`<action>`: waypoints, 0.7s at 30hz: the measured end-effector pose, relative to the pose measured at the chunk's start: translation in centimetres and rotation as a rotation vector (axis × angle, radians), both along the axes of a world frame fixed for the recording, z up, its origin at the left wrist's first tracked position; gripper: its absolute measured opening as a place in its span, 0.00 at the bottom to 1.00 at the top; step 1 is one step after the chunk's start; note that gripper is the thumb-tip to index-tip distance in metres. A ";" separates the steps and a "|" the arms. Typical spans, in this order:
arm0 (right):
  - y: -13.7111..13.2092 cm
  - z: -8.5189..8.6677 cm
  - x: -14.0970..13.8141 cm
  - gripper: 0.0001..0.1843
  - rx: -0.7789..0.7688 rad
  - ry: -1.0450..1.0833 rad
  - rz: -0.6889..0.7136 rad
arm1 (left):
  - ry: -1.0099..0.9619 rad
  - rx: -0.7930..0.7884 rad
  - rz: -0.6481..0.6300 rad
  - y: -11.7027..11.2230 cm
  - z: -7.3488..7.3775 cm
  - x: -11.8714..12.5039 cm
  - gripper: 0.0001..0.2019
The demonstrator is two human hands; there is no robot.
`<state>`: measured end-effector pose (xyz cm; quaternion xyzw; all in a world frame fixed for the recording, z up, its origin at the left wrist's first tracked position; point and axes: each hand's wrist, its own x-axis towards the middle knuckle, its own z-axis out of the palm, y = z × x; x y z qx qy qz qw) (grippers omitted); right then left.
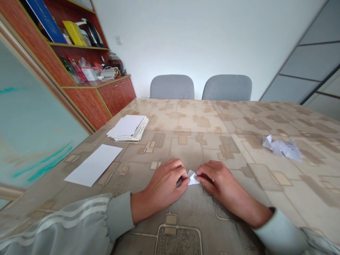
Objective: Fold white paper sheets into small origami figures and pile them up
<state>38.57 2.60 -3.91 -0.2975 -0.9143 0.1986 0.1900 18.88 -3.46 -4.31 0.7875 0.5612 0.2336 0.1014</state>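
A small piece of folded white paper (pixel 193 177) is held between my two hands, just above or on the patterned tabletop. My left hand (pixel 170 182) pinches its left edge between thumb and fingers. From the other side, my right hand (pixel 218 178) grips the right edge with thumb and fingertips. Parts of the paper are hidden behind the fingers. To the left of my left hand lies a flat blank sheet of white paper (pixel 94 165). Beyond that sheet sits a stack of paper (pixel 127 128) with uneven edges.
Crumpled or folded white paper pieces (pixel 283 148) lie on the table (pixel 183 117) at the right. Two grey chairs (pixel 172 87) stand behind the far edge. A wooden cabinet (pixel 101 95) with bottles and a kettle is at the back left, near a glass panel (pixel 34 117).
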 end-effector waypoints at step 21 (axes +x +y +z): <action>0.1 0.2 -1.2 0.08 0.097 -0.194 -0.129 | 0.285 0.235 -0.246 0.0 0.4 -0.5 0.10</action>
